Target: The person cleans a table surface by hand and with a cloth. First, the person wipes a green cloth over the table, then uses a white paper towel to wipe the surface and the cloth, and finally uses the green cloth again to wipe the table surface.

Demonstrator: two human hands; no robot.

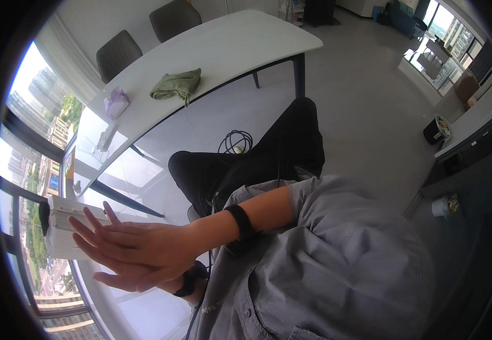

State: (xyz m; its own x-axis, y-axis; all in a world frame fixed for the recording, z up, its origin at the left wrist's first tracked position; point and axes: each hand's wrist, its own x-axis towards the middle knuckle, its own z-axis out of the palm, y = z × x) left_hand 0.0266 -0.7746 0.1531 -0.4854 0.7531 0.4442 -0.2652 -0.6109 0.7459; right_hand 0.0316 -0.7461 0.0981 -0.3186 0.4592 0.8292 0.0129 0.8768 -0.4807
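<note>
My right hand point(158, 242) reaches across to the left side of the view, its back facing up and its fingers stretched out. Under it lies my left hand point(130, 277), mostly covered, with its palm side apparently against the right one. Fingertips of both stick out toward the window, and I see nothing held between them. Each wrist wears a black band, one on the right wrist point(239, 222) and one on the left wrist point(191, 281). Just beyond the fingers stands a white ribbed box-like object point(67, 229).
Ahead is a white table point(246, 42) bearing a folded green cloth point(177, 85), a purple tissue pack point(116, 103) and a white packet point(107, 137). A coiled black cable point(236, 141) lies on the floor by my knees. Grey chairs point(118, 55) stand behind; a black bin point(437, 130) is right.
</note>
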